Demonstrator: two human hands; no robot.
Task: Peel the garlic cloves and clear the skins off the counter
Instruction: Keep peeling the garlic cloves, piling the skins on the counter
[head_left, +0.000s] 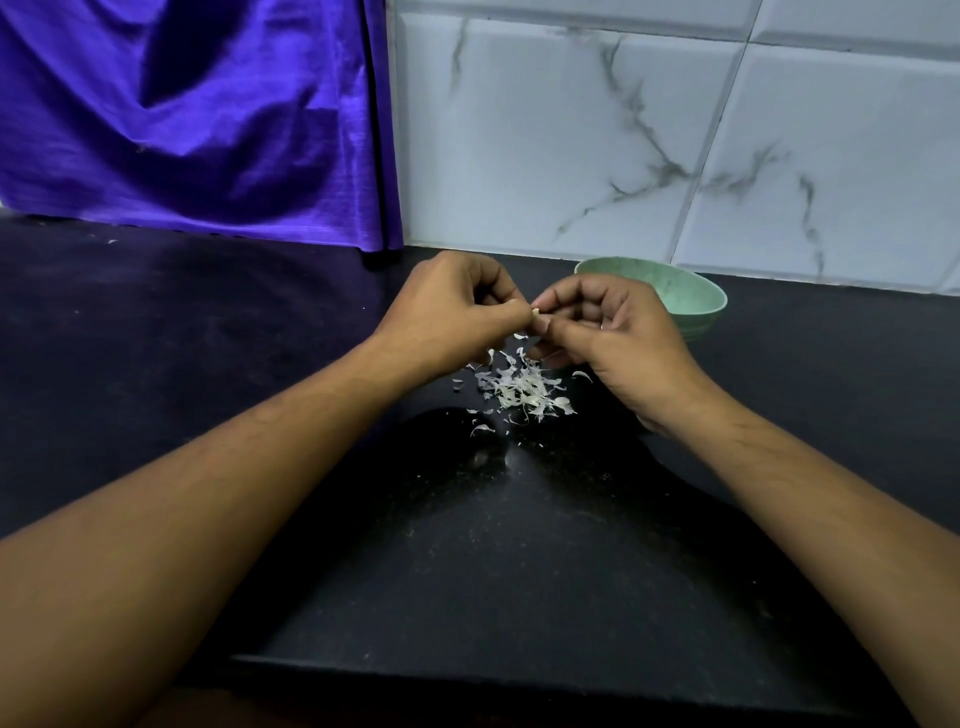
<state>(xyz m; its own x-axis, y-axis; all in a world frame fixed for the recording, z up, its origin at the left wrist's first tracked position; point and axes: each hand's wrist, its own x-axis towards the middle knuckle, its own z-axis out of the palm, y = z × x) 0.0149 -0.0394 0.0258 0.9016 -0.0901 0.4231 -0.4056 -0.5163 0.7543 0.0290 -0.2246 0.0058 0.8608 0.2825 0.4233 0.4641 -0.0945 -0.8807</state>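
A small pale garlic clove (535, 311) shows between the fingertips of both hands, held above the counter. My left hand (447, 306) pinches it from the left with curled fingers. My right hand (608, 332) pinches it from the right, fingers curled inward. Most of the clove is hidden by the fingers. Directly below the hands, a heap of thin white garlic skins (522, 387) lies scattered on the black counter (519, 545).
A pale green bowl (691, 296) stands just behind my right hand, close to the marbled white tile wall (623, 145); its inside is not visible. A purple cloth (197, 114) hangs at the back left. The counter's front edge runs near the bottom.
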